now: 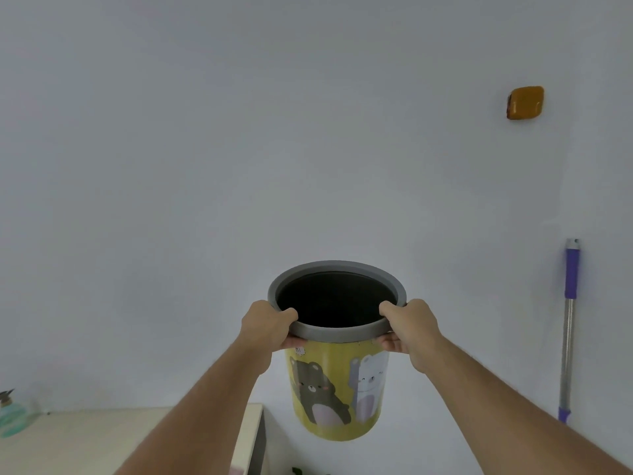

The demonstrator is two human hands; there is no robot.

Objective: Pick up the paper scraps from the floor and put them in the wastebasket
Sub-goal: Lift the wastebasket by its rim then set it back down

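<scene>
I see the yellow bear wastebasket held up in the air by the wall, both hands on its grey rim. My left hand and right hand have fingers clamped on the rim. It looks light, stiff and smooth, so the rim is the best hold. No paper scraps show.
</scene>
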